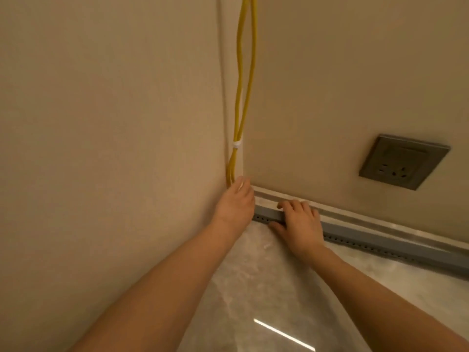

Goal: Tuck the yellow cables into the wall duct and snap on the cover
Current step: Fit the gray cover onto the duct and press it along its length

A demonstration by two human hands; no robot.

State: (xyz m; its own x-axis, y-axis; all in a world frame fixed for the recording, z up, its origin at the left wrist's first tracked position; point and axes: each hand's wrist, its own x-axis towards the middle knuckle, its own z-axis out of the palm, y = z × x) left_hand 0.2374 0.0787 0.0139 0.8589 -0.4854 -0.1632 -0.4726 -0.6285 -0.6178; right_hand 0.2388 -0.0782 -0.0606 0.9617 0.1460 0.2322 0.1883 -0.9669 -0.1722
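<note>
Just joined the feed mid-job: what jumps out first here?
Bright yellow cables, bound by a white tie, hang down the wall corner to the left hand at its foot. The right hand grips the long grey perforated duct along the wall's base; a grey square wall socket sits above it to the right.

grey duct point(380, 241) on marble floor point(279, 288)
</note>
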